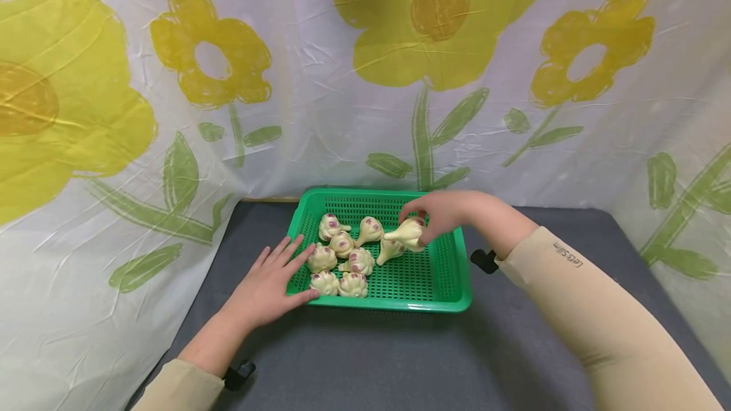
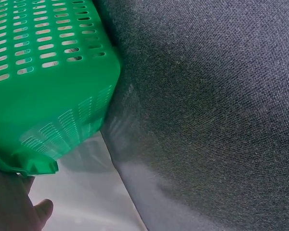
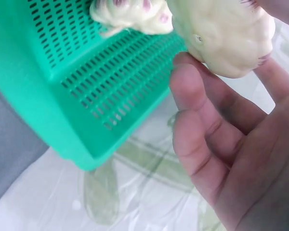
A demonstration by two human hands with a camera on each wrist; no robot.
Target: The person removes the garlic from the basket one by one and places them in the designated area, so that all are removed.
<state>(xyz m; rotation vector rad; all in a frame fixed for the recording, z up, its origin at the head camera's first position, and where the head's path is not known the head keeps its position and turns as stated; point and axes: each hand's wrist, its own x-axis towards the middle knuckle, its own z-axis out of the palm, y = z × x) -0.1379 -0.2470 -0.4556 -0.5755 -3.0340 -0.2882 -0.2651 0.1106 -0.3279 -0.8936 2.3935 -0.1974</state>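
A green plastic basket (image 1: 365,303) holds several cream garlic bulbs with purple marks, such as one bulb (image 1: 353,285) by the front wall. My right hand (image 1: 442,211) grips another garlic bulb (image 1: 410,233) over the right part of the basket, its stem pointing left. In the right wrist view, fingers and thumb lie round the held bulb (image 3: 221,38), with another bulb (image 3: 135,17) in the basket behind it. My left hand (image 1: 267,287) rests at the basket's front left corner, fingers spread and straight over the rim. The left wrist view shows the basket's slotted wall (image 2: 48,86) beside that hand.
The basket stands on a table with a dark grey cloth (image 1: 377,360). Behind and at both sides hangs a white sheet (image 1: 308,125) printed with yellow flowers. A black wrist device (image 1: 484,261) sits by the right wrist, another device (image 1: 240,375) by the left.
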